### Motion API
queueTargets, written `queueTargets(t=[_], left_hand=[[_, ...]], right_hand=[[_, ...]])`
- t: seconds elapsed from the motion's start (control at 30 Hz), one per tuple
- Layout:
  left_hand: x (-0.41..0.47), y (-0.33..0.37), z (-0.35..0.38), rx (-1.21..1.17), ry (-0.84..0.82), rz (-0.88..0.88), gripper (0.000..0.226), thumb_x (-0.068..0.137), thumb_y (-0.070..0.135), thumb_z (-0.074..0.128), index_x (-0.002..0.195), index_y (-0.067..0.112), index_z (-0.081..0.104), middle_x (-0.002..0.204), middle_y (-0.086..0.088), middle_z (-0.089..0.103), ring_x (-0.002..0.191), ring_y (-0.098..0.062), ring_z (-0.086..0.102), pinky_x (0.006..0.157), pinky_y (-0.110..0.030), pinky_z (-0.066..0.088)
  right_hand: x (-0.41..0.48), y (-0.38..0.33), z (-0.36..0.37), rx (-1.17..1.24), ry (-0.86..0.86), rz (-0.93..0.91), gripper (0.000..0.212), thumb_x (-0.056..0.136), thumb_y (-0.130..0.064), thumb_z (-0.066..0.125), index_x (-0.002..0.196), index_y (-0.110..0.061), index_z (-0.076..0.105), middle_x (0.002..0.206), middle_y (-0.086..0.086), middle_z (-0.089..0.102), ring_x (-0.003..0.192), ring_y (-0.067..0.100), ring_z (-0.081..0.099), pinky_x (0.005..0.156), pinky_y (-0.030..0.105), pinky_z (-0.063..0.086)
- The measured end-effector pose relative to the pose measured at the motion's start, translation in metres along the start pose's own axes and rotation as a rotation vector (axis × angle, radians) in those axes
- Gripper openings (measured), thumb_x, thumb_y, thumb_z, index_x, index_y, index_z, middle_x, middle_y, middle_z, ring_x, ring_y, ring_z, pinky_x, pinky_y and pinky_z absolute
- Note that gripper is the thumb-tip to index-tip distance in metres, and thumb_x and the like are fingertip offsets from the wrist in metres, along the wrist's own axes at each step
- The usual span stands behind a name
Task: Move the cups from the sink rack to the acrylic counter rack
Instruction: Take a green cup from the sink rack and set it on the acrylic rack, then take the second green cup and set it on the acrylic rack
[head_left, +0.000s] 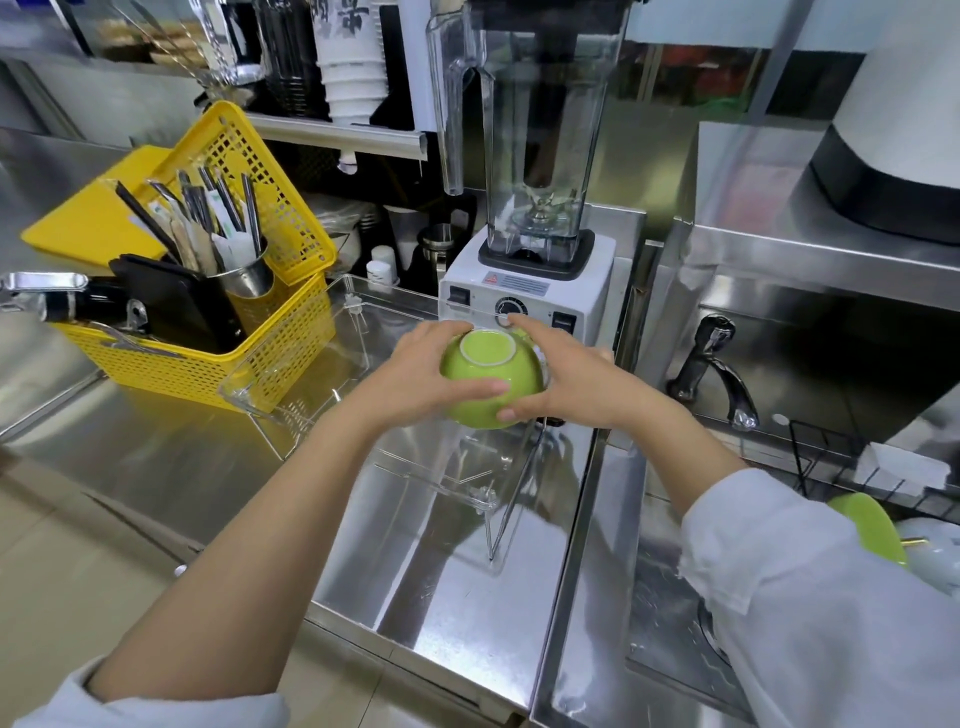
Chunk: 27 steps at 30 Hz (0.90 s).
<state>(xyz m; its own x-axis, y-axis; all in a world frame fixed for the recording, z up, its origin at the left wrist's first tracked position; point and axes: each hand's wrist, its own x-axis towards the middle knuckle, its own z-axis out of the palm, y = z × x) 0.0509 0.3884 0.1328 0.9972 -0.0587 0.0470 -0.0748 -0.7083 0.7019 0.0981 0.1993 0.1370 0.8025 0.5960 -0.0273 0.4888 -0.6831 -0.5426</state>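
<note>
While both hands grip it, a green cup (491, 382) sits upside down between them, foot ring facing up, above the acrylic rack (363, 364). Left hand (421, 371) wraps the cup's left side, thumb across the front, fingers curled over the back edge. Right hand (569, 376) clasps the right side, thumb low on the front, index finger reaching over the top rim near the foot ring. Both hands closed on the cup, not spread. Cannot tell if the cup's rim touches the rack or hangs just above it; the hands hide the lower edge.

Rack is clear, stands on the steel counter (171, 457), its thin legs showing below the cup. Yellow basket (228, 358) just beside the rack's left end, holding a steel cylinder of utensils (244, 275) and dark tools. Blender (524, 260) directly behind the hands, clear jug on a white base, right index finger near its dial.

Sink (670, 613) to the right, black faucet (711, 374) at its back. Black wire sink rack (831, 462) at far right edge, with another green piece (872, 525) partly hidden behind the right sleeve (810, 597); something white next to it, too cropped to identify. Stacked white paper cups (350, 67) on the shelf behind.
</note>
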Motion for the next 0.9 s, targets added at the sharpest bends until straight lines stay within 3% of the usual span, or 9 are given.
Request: queueTargets(t=[0.1,0.17,0.23,0.3,0.43,0.47,0.57,0.77,0.9], left_hand=[[-0.004,0.021,-0.005,-0.048,0.106,0.039,0.077,0.07,0.061,0.061,0.136,0.026,0.038,0.141,0.001,0.038,0.131,-0.015,0.033,0.108,-0.039,0.03],[-0.006,0.043,-0.001,-0.067,0.156,0.116,0.072,0.072,0.059,0.059,0.134,0.027,0.04,0.14,0.005,0.041,0.129,-0.01,0.036,0.106,-0.033,0.03],[-0.007,0.068,0.013,-0.048,0.172,0.208,0.066,0.075,0.056,0.057,0.132,0.026,0.044,0.134,0.01,0.045,0.126,-0.007,0.038,0.101,-0.027,0.028],[-0.006,0.091,0.031,-0.025,0.157,0.282,0.063,0.076,0.055,0.056,0.13,0.026,0.046,0.132,0.008,0.048,0.123,-0.007,0.039,0.098,-0.024,0.028],[-0.001,0.126,0.079,-0.007,0.055,0.392,0.058,0.078,0.05,0.058,0.128,0.023,0.048,0.128,0.004,0.051,0.121,-0.011,0.043,0.098,-0.026,0.032],[0.0,0.133,0.092,-0.021,0.02,0.401,0.057,0.078,0.051,0.058,0.128,0.024,0.048,0.126,0.006,0.051,0.121,-0.011,0.043,0.099,-0.026,0.033],[0.004,0.152,0.134,-0.067,-0.077,0.415,0.06,0.076,0.054,0.056,0.127,0.025,0.048,0.118,0.01,0.05,0.119,-0.012,0.046,0.1,-0.03,0.036],[0.013,0.181,0.224,-0.039,-0.267,0.351,0.06,0.081,0.049,0.059,0.132,0.022,0.042,0.136,0.001,0.047,0.128,-0.014,0.039,0.099,-0.022,0.027],[0.018,0.194,0.273,-0.044,-0.307,0.237,0.055,0.084,0.038,0.061,0.13,0.014,0.044,0.137,-0.008,0.049,0.126,-0.021,0.044,0.099,-0.027,0.033]], right_hand=[[-0.015,0.004,-0.006,0.084,0.105,-0.028,0.092,0.07,-0.053,0.068,0.142,-0.038,0.013,0.15,-0.002,0.029,0.137,0.018,0.027,0.107,0.037,0.016],[-0.029,0.008,-0.011,0.104,0.203,-0.031,0.087,0.072,-0.053,0.065,0.141,-0.038,0.015,0.15,-0.005,0.028,0.137,0.014,0.025,0.101,0.031,0.011],[-0.045,0.016,-0.018,0.143,0.266,-0.018,0.086,0.074,-0.053,0.064,0.142,-0.036,0.015,0.15,-0.005,0.026,0.137,0.013,0.023,0.107,0.033,0.012],[-0.065,0.028,-0.025,0.164,0.304,0.007,0.087,0.074,-0.051,0.065,0.143,-0.035,0.015,0.151,-0.004,0.025,0.138,0.013,0.024,0.113,0.043,0.016],[-0.111,0.061,-0.038,0.161,0.342,0.118,0.086,0.074,-0.051,0.065,0.142,-0.038,0.014,0.151,-0.004,0.025,0.137,0.014,0.024,0.106,0.036,0.016],[-0.123,0.071,-0.041,0.157,0.353,0.15,0.086,0.074,-0.05,0.065,0.142,-0.037,0.015,0.151,-0.003,0.025,0.137,0.015,0.024,0.109,0.039,0.016],[-0.158,0.103,-0.049,0.168,0.404,0.234,0.086,0.073,-0.045,0.067,0.143,-0.033,0.018,0.149,0.001,0.03,0.136,0.016,0.028,0.112,0.05,0.022],[-0.221,0.171,-0.051,0.127,0.404,0.471,0.084,0.073,-0.05,0.064,0.142,-0.035,0.017,0.149,0.003,0.03,0.134,0.022,0.032,0.109,0.049,0.023],[-0.25,0.209,-0.042,0.182,0.347,0.579,0.08,0.074,-0.046,0.067,0.139,-0.023,0.026,0.144,0.007,0.037,0.131,0.025,0.036,0.106,0.051,0.03]])
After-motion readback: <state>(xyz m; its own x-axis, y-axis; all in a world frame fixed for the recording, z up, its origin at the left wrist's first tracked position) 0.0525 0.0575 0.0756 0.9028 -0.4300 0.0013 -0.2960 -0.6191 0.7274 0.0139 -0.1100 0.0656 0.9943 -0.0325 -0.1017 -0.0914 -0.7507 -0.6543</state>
